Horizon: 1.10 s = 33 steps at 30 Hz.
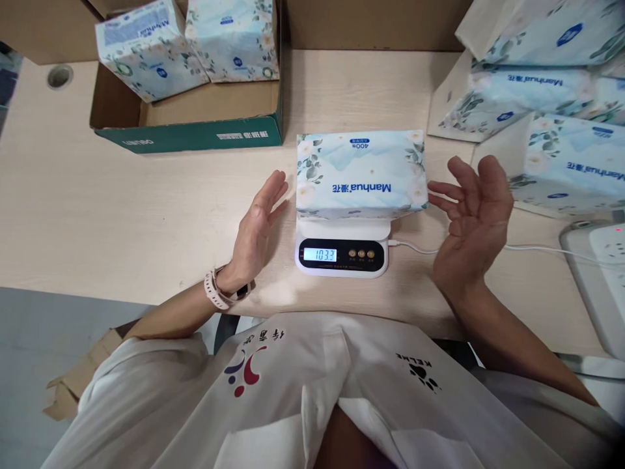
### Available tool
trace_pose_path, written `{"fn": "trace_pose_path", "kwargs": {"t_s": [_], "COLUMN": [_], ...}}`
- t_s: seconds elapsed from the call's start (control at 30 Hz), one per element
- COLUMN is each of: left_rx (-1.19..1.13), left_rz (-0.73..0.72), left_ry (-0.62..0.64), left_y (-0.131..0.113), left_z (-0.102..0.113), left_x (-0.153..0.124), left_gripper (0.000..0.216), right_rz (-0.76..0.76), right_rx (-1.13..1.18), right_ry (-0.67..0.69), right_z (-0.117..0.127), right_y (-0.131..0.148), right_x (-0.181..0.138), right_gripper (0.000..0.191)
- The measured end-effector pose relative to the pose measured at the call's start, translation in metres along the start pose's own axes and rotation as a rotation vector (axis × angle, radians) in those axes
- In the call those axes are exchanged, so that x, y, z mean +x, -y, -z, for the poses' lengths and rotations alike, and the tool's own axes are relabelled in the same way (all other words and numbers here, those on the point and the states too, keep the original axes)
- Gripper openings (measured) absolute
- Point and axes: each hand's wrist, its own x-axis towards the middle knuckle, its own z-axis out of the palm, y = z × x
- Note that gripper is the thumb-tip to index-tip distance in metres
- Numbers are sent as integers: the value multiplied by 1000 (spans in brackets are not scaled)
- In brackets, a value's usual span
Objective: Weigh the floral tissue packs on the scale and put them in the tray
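Observation:
A blue and white floral pack of tissues (361,170) lies on a white digital scale (342,229), covering most of its plate. The scale's lit display (320,255) appears to read 103.3. To the left of the pack is my left hand (258,225), fingers stretched out, with a small gap between it and the pack. My right hand (471,218) is held at the pack's right end, fingers spread and palm turned inward. Its fingertips are very near the pack's edge; whether they touch it I cannot tell. Neither hand grips anything.
A green-sided cardboard box (195,135) at the back left holds two tissue packs (233,42). More tissue packs (541,98) are stacked at the right. A white cable (415,248) runs from the scale toward a power strip (610,251) on the right.

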Motion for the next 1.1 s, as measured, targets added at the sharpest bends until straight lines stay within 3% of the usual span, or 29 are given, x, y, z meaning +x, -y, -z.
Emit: {"fn": "trace_pose_path", "kwargs": {"t_s": [0.63,1.1], "left_rx": [51,14], "left_rz": [23,4], "left_ry": [-34,-4], "left_y": [-7,-1], "left_z": [-5,0], "left_x": [2,3], "left_gripper": [76,75], "right_rz": [-57,10], "right_rx": [-128,-27], "right_ry": [42,22], "right_z": [-2,-2], "right_y": [11,5], "right_x": [-2,-2], "right_gripper": [70,66]}}
